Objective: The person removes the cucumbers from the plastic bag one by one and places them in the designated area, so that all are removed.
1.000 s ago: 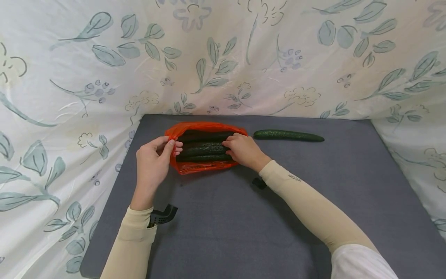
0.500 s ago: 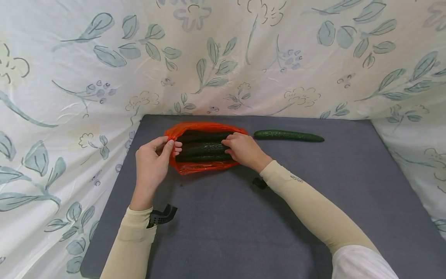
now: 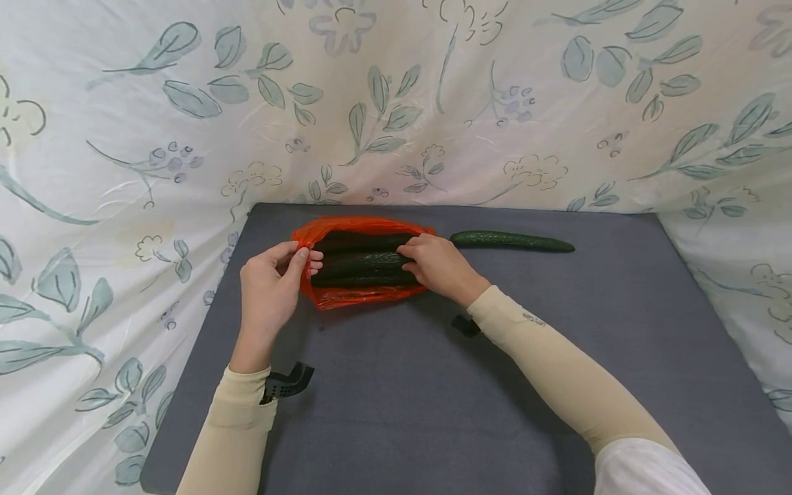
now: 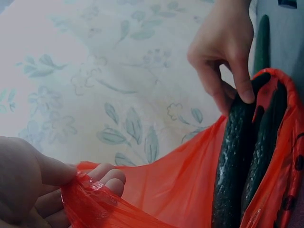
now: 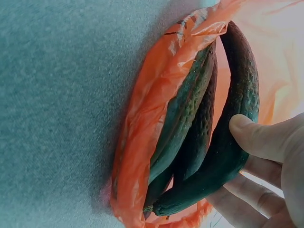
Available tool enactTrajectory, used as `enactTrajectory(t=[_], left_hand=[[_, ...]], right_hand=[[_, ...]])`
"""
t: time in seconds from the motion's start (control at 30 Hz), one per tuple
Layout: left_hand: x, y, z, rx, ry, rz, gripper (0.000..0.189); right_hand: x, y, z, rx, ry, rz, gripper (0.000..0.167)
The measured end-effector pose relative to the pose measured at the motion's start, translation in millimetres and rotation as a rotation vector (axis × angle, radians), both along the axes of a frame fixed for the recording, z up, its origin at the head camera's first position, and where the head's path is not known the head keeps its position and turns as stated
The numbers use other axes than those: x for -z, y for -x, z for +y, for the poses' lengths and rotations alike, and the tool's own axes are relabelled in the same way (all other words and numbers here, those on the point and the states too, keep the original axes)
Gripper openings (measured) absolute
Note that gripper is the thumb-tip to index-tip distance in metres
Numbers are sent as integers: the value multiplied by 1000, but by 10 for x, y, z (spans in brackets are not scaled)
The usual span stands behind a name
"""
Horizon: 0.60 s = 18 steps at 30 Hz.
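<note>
An orange-red plastic bag (image 3: pixel 346 297) lies on its side at the back of the table, its mouth spread wide. My left hand (image 3: pixel 270 292) pinches the left edge of that mouth between thumb and fingers. Inside the bag are several dark green cucumbers (image 5: pixel 187 123), side by side. In the right wrist view, my right hand (image 5: pixel 266 166) grips one curved cucumber (image 5: pixel 242 99), thumb on its near side and fingers behind. This cucumber rests over the others at the bag's opening. Part of it is hidden by the fingers in the head view.
Another cucumber (image 3: pixel 513 240) lies alone on the grey table (image 3: pixel 396 399), just right of the bag near the back edge. A floral curtain (image 3: pixel 396 103) hangs behind the table and along its sides.
My right hand has shifted slightly to the right over the bag's mouth. The left hand keeps its grip on the bag's edge, almost still.
</note>
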State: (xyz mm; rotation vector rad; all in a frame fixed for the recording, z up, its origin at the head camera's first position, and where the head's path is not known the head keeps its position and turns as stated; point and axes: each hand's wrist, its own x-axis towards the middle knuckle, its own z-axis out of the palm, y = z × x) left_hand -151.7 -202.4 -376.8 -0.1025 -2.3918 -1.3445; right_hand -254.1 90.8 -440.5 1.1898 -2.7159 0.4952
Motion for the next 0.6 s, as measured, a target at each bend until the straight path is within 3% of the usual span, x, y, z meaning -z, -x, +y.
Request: enactTrajectory(t=[0.6], left_hand=[[-5,-17,-17,4,-7,10,18]], right_hand=[[-34,-74,183,18,50,-9,36]])
